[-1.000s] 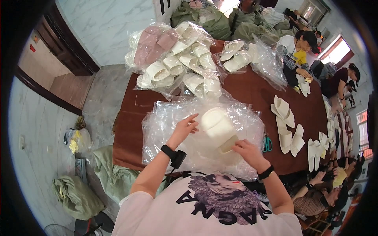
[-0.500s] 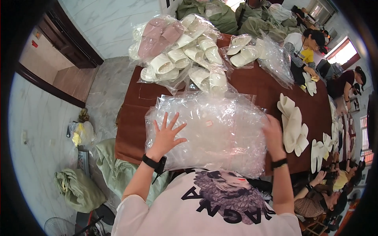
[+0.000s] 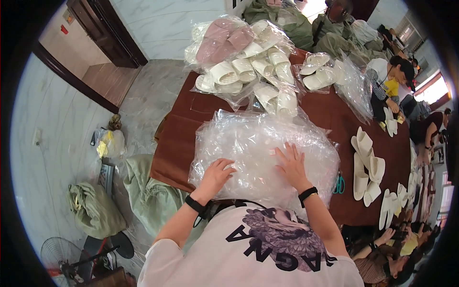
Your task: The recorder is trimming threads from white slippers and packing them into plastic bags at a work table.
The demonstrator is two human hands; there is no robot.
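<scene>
A thick stack of clear plastic bags [image 3: 253, 138] lies in front of me on the brown-covered table [image 3: 174, 155]. My left hand [image 3: 216, 177] rests on the near left part of the stack, its fingers stretched loosely towards the right. Palm down, my right hand [image 3: 291, 167] lies on the bags right of the middle with the fingers spread. A small pale label [image 3: 273, 151] shows beside its fingertips. Neither hand holds anything. Teal-handled scissors [image 3: 339, 184] lie just off the stack's right edge.
Bagged white slippers [image 3: 282, 103] and a pink bagged pair [image 3: 222, 40] are heaped beyond the stack. Loose white slippers [image 3: 366, 167] lie to the right. Co-workers [image 3: 394, 79] work along the right side. Green sacks [image 3: 98, 210] and a fan [image 3: 62, 253] stand at the left.
My right hand has come inward from the stack's right edge onto its top. The left hand has drawn nearer to me. The scissors have come into sight, and the view has shifted.
</scene>
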